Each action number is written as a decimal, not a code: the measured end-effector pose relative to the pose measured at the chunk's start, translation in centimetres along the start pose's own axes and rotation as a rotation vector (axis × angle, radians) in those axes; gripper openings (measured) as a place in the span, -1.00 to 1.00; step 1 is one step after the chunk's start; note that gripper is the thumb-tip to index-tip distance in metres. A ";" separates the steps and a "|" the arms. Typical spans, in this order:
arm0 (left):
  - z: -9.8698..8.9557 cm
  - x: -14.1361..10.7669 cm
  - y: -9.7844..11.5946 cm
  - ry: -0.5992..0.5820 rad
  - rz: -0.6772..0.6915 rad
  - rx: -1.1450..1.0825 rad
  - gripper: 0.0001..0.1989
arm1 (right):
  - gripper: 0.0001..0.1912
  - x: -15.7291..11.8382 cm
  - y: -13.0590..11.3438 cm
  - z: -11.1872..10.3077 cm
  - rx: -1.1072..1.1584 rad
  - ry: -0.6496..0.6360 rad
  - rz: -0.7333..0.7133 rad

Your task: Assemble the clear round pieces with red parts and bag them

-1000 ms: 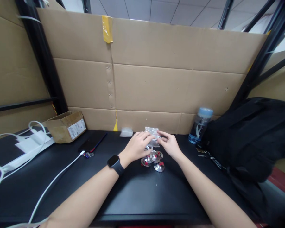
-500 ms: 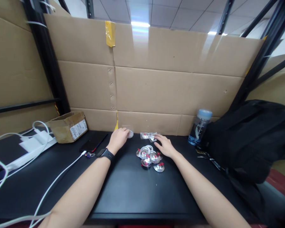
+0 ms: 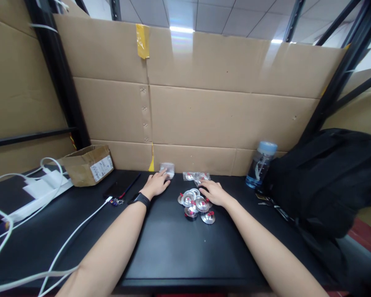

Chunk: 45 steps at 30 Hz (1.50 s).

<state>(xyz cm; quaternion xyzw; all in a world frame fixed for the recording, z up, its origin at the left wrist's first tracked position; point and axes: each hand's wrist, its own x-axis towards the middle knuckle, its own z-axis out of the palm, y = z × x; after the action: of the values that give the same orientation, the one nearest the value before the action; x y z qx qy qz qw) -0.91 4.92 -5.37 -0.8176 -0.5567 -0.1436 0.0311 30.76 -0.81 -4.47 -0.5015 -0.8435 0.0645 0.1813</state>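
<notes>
Fingers of the left hand rest open against a clear, flattish plastic bag; the right hand, loosely open, reaches two clear plastic packets behind shiny silver metal discs with red loops on the black table. Handling packets seems underway; lifting one calls for pinching.

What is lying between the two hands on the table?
In the head view, loose metal discs lie in a pile between the left hand and right hand, nearer the person; clear packets lie farther back.
</notes>
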 end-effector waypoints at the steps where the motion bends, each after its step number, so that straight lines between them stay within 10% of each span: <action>1: 0.0 0.0 0.0 0.004 -0.003 -0.004 -0.58 | -0.66 -0.1 -0.2 -0.2 -0.014 0.013 -0.005; 12: -0.7 -0.5 0.8 0.100 0.013 0.078 -0.56 | -0.34 -1.2 1.8 -1.1 -0.044 -0.019 0.081; 35: -2.6 -1.1 3.6 0.201 0.179 -0.022 -0.78 | -0.73 -0.4 1.4 -0.9 -0.166 0.188 0.219; 45: -4.2 -1.4 9.4 0.098 0.262 -0.900 -0.65 | -0.70 -1.6 -2.7 -2.7 0.556 0.418 -0.100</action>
<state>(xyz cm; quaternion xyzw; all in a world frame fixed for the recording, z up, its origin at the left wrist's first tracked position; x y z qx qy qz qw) 6.40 -0.75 -0.71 -0.8055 -0.3292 -0.4038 -0.2823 30.25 -3.68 -1.55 -0.3934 -0.7619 0.1788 0.4825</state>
